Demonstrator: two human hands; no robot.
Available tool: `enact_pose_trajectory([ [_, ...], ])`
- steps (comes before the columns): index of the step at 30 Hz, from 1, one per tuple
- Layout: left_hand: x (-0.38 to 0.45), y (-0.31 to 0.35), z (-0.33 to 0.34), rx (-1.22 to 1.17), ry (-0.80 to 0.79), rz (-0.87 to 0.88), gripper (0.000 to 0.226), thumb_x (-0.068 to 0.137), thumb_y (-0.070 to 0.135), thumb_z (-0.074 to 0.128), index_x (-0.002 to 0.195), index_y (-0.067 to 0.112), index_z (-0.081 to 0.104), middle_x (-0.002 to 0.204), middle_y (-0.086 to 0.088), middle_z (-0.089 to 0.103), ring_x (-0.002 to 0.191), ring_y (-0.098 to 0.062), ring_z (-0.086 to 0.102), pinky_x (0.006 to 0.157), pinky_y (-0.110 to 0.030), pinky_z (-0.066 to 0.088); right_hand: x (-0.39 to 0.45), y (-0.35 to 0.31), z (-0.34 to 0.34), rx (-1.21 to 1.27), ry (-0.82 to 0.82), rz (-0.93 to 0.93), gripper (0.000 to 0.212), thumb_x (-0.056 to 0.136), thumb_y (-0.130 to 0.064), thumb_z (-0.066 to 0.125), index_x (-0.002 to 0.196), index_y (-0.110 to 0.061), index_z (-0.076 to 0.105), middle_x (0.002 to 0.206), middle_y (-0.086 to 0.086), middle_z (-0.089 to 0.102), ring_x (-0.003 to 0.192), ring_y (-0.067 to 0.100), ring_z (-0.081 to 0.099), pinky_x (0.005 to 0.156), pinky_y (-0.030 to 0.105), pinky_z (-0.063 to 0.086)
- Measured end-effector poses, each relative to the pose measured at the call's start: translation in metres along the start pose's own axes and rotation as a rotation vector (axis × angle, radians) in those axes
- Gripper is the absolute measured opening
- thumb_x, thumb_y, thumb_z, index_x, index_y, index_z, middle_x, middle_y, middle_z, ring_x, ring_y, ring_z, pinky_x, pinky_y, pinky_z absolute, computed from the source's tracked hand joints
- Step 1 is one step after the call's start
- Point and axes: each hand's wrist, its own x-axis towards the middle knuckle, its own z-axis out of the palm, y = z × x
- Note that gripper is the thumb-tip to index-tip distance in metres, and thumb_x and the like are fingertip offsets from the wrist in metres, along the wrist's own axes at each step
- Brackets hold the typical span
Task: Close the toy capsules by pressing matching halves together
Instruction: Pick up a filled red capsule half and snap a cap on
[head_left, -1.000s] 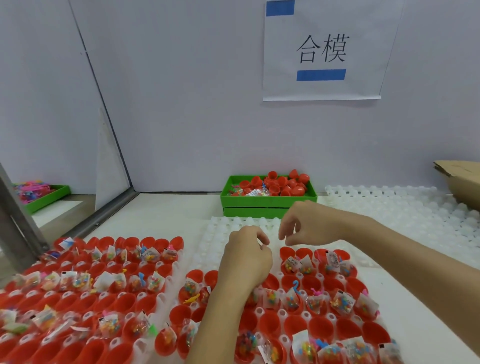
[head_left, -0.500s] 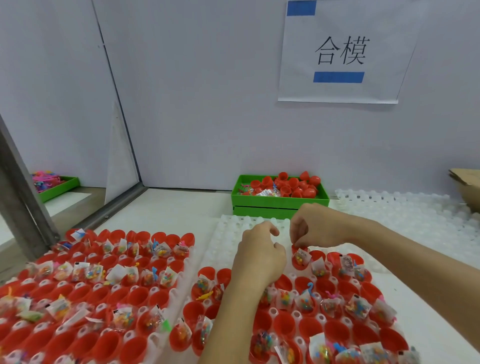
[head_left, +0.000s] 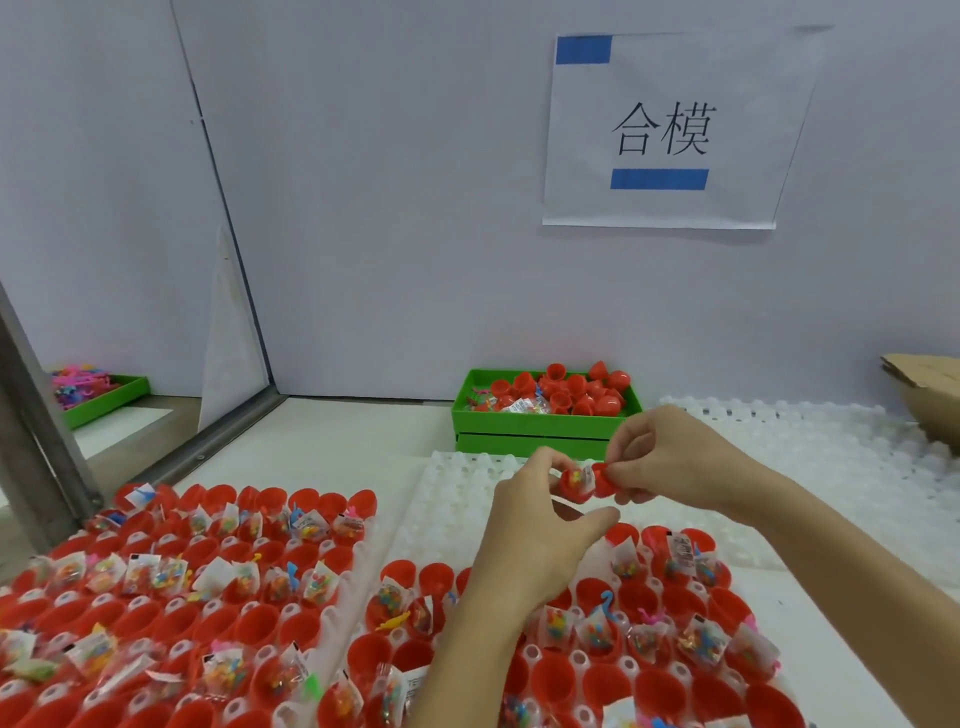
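Red capsule (head_left: 586, 482), centre-right of frame: two halves meeting, a toy packet showing between. Our left hand (head_left: 540, 525) and right hand (head_left: 670, 457) pinch one half each. Half a second ago it sat lower, at the tray (head_left: 457, 499).

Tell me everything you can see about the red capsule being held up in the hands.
The red capsule looks like glossy plastic, in two halves meeting side by side, not fully closed. A small clear toy packet with a white label sticks out of the seam. It is held above the white tray, the left hand and right hand pinching its halves.
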Motion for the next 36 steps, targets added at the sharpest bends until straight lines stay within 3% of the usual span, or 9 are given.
enact_pose_trajectory([
  [6, 0.0, 0.0, 0.008, 0.033, 0.044, 0.049, 0.015, 0.088, 0.031, 0.072, 0.087, 0.031, 0.058, 0.092, 0.004, 0.066, 0.074, -0.011, 0.07, 0.067, -0.018, 0.056, -0.026, 0.006, 0.008, -0.002, 0.196, -0.002, 0.007, 0.078, -0.016, 0.074, 0.074, -0.017, 0.068, 0.066, -0.003, 0.073, 0.064, 0.01, 0.069, 0.069, 0.031, 0.058],
  [9, -0.001, 0.0, 0.012, 0.066, 0.044, 0.049, 0.014, 0.087, 0.033, 0.072, 0.087, 0.033, 0.058, 0.092, 0.002, 0.066, 0.076, -0.011, 0.069, 0.071, -0.02, 0.057, -0.039, 0.006, 0.01, 0.119, 0.269, -0.048, 0.01, 0.08, -0.012, 0.072, 0.074, -0.017, 0.067, 0.07, -0.003, 0.074, 0.065, 0.012, 0.071, 0.07, 0.033, 0.059],
  [14, -0.002, 0.002, 0.014, 0.067, 0.035, 0.088, 0.014, 0.084, 0.031, 0.075, 0.086, 0.032, 0.062, 0.085, 0.007, 0.068, 0.076, -0.001, 0.067, 0.068, -0.015, 0.056, -0.065, 0.013, 0.012, 0.355, 0.305, -0.122, 0.009, 0.085, -0.01, 0.072, 0.083, -0.017, 0.066, 0.081, -0.005, 0.075, 0.075, 0.01, 0.073, 0.072, 0.03, 0.058],
  [19, -0.002, 0.003, 0.015, 0.086, 0.013, 0.103, 0.014, 0.083, 0.03, 0.075, 0.084, 0.033, 0.061, 0.088, 0.004, 0.067, 0.077, -0.004, 0.067, 0.072, -0.018, 0.056, -0.079, 0.019, 0.015, 0.396, 0.308, -0.218, 0.026, 0.081, 0.004, 0.073, 0.085, -0.021, 0.068, 0.088, -0.003, 0.074, 0.087, 0.01, 0.072, 0.075, 0.03, 0.059],
  [23, -0.004, 0.006, 0.014, 0.057, -0.009, 0.118, 0.015, 0.082, 0.024, 0.077, 0.084, 0.03, 0.063, 0.08, 0.007, 0.068, 0.072, -0.002, 0.067, 0.062, -0.012, 0.051, -0.08, 0.023, 0.02, 0.464, 0.321, -0.23, 0.036, 0.083, 0.007, 0.07, 0.081, -0.029, 0.069, 0.092, -0.005, 0.074, 0.08, 0.013, 0.073, 0.061, 0.025, 0.056],
  [28, -0.007, 0.011, 0.013, -0.024, -0.074, 0.14, 0.024, 0.084, 0.025, 0.076, 0.101, 0.035, 0.064, 0.076, 0.005, 0.07, 0.068, -0.001, 0.068, 0.061, -0.009, 0.048, -0.078, 0.027, 0.023, 0.569, 0.367, -0.2, 0.031, 0.085, 0.003, 0.07, 0.083, -0.028, 0.069, 0.095, -0.005, 0.074, 0.075, 0.021, 0.075, 0.07, 0.038, 0.061],
  [31, -0.008, 0.014, 0.011, -0.071, -0.1, 0.145, 0.021, 0.087, 0.028, 0.073, 0.104, 0.035, 0.062, 0.081, 0.003, 0.073, 0.071, -0.006, 0.071, 0.063, -0.014, 0.054, -0.077, 0.029, 0.022, 0.571, 0.392, -0.202, 0.026, 0.084, 0.001, 0.071, 0.086, -0.025, 0.069, 0.093, -0.007, 0.074, 0.076, 0.019, 0.075, 0.068, 0.03, 0.062],
  [36, -0.009, 0.015, 0.011, -0.13, -0.108, 0.131, 0.023, 0.09, 0.025, 0.07, 0.105, 0.038, 0.057, 0.087, 0.006, 0.075, 0.076, -0.011, 0.074, 0.068, -0.016, 0.057, -0.077, 0.031, 0.024, 0.587, 0.404, -0.188, 0.023, 0.084, 0.002, 0.071, 0.089, -0.02, 0.069, 0.094, -0.007, 0.074, 0.079, 0.017, 0.075, 0.068, 0.031, 0.062],
])
